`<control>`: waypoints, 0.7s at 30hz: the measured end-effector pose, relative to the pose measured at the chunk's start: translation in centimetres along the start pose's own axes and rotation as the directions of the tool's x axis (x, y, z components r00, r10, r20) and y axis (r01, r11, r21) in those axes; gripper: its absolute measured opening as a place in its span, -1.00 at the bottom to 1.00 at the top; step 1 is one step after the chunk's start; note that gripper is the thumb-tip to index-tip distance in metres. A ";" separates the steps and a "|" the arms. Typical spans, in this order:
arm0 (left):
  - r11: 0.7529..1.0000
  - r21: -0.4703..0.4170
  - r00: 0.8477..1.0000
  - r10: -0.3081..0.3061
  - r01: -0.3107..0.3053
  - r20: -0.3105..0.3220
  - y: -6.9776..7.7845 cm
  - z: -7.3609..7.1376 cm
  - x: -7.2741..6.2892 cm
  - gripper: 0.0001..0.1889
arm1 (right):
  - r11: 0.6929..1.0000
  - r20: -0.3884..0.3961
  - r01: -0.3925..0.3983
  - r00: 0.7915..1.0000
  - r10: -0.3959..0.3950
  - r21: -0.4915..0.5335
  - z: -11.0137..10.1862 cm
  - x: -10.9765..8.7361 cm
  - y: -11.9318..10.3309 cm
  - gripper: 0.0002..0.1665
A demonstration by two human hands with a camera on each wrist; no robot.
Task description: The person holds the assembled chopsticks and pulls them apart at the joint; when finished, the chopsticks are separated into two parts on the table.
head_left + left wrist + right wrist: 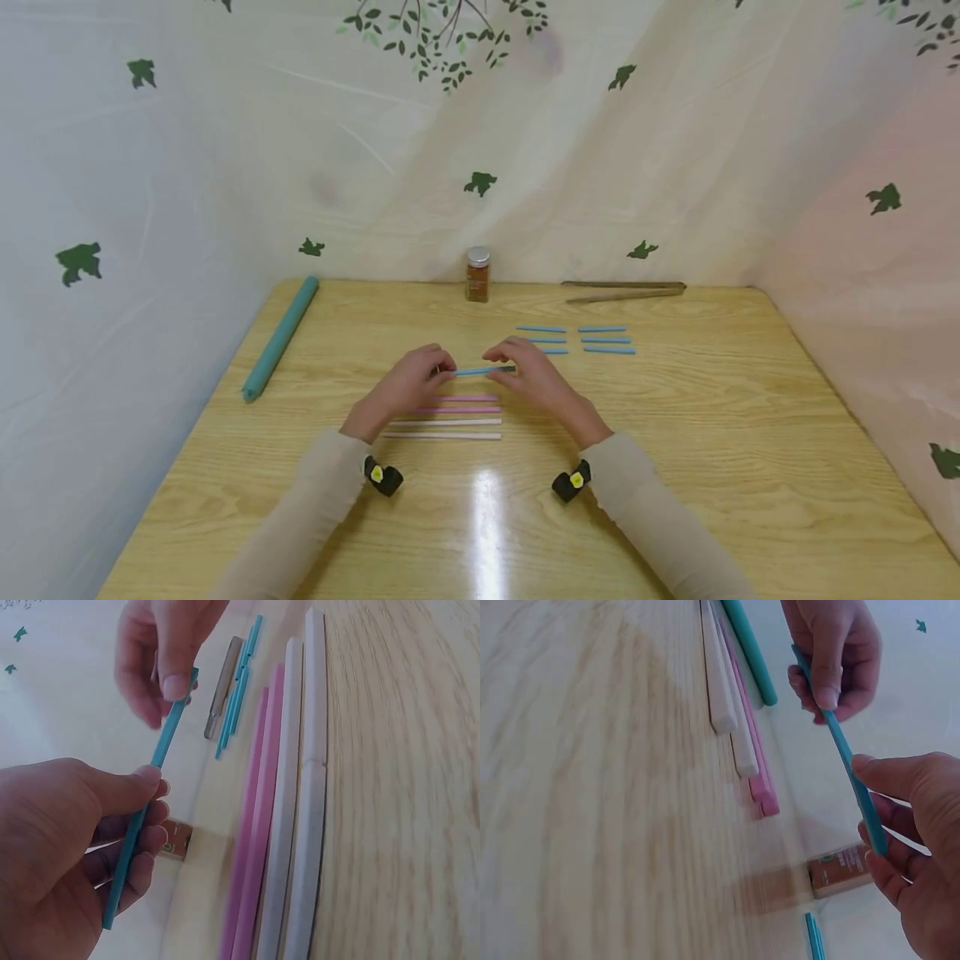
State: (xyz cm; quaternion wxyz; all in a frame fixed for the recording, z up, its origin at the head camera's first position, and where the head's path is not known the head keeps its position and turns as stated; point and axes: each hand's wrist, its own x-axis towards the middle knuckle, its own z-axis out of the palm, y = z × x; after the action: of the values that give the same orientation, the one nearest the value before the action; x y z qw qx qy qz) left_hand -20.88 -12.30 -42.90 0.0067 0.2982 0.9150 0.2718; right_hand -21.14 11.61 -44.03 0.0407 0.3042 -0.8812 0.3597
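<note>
A thin blue stick is held level over the table between both hands. My left hand pinches one end, its thumb laid along the stick with the fingers curled behind. At the other end my right hand grips it between thumb and fingers. Just below the hands lie two pink sticks and two white sticks, side by side; the left hand covers part of the pink ones. A crack line crosses the outer white stick. Several shorter blue sticks lie in two columns behind the right hand.
A teal roll lies slanted along the table's left edge. At the back stand a spice jar with a silver lid and, to its right, metal tongs lying flat. Pale cloth walls enclose the wooden table on three sides.
</note>
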 end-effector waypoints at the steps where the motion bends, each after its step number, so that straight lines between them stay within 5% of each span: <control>1: 1.000 0.009 1.000 0.015 -0.015 -0.002 0.2 0.0 0.1 -0.89 | 1.000 0.012 0.015 1.000 -0.015 0.001 0.1 0.1 -0.2 -0.70; 10: 0.997 0.026 0.998 0.067 -0.067 -0.018 1.0 0.4 0.4 -0.90 | 1.000 0.083 -0.015 0.996 0.016 -0.022 0.7 0.7 -0.7 -0.79; 21: 0.997 0.024 0.997 0.074 -0.074 -0.016 1.2 0.3 0.6 -0.91 | 0.999 0.074 -0.003 0.997 0.007 -0.053 0.8 0.7 -0.7 -0.89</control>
State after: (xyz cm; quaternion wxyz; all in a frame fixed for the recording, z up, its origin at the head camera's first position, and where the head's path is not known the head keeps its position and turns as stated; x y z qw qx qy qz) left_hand -20.64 -11.01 -42.45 -0.0146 0.3297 0.9064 0.2634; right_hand -21.20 10.34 -43.93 0.0151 0.3138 -0.8921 0.3248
